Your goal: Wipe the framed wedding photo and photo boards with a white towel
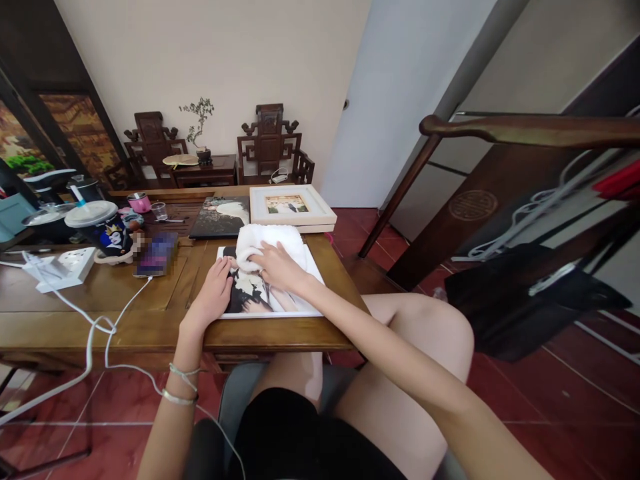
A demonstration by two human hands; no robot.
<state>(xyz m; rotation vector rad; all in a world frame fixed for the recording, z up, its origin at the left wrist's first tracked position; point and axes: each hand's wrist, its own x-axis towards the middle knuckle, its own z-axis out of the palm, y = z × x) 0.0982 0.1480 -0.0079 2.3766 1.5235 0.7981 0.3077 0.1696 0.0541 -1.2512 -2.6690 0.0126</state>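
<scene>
White towel (pixel 270 241) bunched on a photo print (pixel 273 293) at the wooden table's (pixel 150 313) near edge, right hand (pixel 277 265) pressed flat on the towel, left hand (pixel 214 293) spread open, steadying the print's left side, framed picture (pixel 290 205) just behind

phone (pixel 156 255) blurred out, photo print (pixel 260 293) partly under towel (pixel 270 243)

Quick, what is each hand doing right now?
Left hand: open, flat on the picture.
Right hand: open, pressing the white towel onto the picture.
</scene>
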